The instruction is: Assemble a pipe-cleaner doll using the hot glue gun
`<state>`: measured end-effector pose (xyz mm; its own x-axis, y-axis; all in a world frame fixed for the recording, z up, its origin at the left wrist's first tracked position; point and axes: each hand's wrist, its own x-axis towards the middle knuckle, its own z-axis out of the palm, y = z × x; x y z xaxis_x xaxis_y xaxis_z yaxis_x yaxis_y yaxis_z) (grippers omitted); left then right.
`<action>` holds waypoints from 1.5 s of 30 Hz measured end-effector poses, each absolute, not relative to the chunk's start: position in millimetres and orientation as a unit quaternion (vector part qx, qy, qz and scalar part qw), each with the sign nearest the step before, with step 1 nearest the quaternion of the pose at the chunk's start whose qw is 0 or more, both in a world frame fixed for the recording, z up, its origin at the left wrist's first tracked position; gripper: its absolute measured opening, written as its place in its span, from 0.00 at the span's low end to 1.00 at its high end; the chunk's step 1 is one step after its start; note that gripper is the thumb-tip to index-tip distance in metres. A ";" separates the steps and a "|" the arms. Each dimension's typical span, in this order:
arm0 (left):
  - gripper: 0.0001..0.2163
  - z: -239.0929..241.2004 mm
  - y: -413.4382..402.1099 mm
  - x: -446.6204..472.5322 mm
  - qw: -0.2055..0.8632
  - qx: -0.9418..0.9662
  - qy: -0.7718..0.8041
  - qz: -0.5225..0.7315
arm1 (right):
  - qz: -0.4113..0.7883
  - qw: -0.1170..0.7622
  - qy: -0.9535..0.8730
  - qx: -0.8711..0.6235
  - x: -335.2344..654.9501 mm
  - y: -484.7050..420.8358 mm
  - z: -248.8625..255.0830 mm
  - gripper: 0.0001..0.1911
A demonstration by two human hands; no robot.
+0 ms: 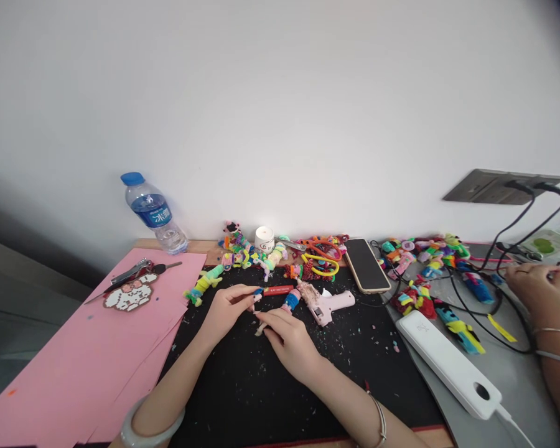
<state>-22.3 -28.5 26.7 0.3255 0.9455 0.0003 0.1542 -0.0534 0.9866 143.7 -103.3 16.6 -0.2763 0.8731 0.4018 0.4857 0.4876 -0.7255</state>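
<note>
My left hand [228, 309] is closed in a pinch around a small blue and pale pink fuzzy piece [257, 295]. Close beside it, my right hand [292, 342] has its fingertips pressed together; whatever they grip is too small to make out. A whitish scrap [260, 330] shows just below those fingertips. Behind my right hand lies a blue and pink fuzzy figure [290, 301], and a red strip with white lettering [279, 290] lies beyond the fingers. A pink glue gun [329, 306] rests on the black mat [256, 386] to the right.
Fuzzy colourful figures [205, 284] line the wall, with orange-handled scissors [324, 252] and a phone [366, 266]. Pink paper [84, 348], keys [135, 274] and a water bottle [154, 211] are left. Rightward are a white power strip [448, 364], cables and another person's hand [539, 292].
</note>
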 end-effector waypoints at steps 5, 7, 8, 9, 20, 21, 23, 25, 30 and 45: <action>0.07 27.6 -30.9 -21.1 0.468 0.658 0.454 0.376 | 0.228 0.444 -0.740 -0.450 146.0 -101.6 21.8 0.14; 0.06 25.3 -31.9 -20.3 0.467 0.661 0.453 0.374 | 0.226 0.438 -0.744 -0.451 146.4 -101.4 22.5 0.15; 0.06 24.1 -32.2 -19.9 0.466 0.663 0.452 0.372 | 0.223 0.430 -0.751 -0.449 146.4 -101.6 22.6 0.17; 0.06 23.0 -32.4 -19.7 0.464 0.666 0.451 0.371 | 0.219 0.420 -0.759 -0.446 146.2 -101.9 22.8 0.19; 0.07 32.0 -38.1 -16.5 0.404 0.746 0.408 0.337 | 0.166 0.441 -0.705 -0.530 149.2 -103.1 29.3 0.13; 0.06 33.2 -39.9 -15.3 0.402 0.760 0.394 0.326 | 0.158 0.433 -0.699 -0.547 150.0 -102.6 29.2 0.12; 0.05 34.1 -43.7 -12.8 0.398 0.783 0.367 0.306 | 0.145 0.403 -0.705 -0.565 151.2 -101.4 28.7 0.07; 0.06 33.6 -47.3 -10.3 0.395 0.795 0.353 0.295 | 0.134 0.373 -0.725 -0.563 151.7 -100.6 27.9 0.03; 0.06 33.1 -52.7 -4.8 0.408 0.789 0.363 0.281 | 0.113 0.361 -0.751 -0.541 153.2 -100.8 22.3 0.10; 0.16 31.7 -42.3 -10.3 0.361 0.784 0.387 0.323 | 0.096 0.422 -0.733 -0.525 170.4 -101.9 22.2 0.08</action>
<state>-10.3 -42.3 31.7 0.4913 0.8409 0.2268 0.3742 -0.4389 0.8169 170.4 -101.9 22.2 -0.0930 0.8508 0.5173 0.6888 0.4301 -0.5836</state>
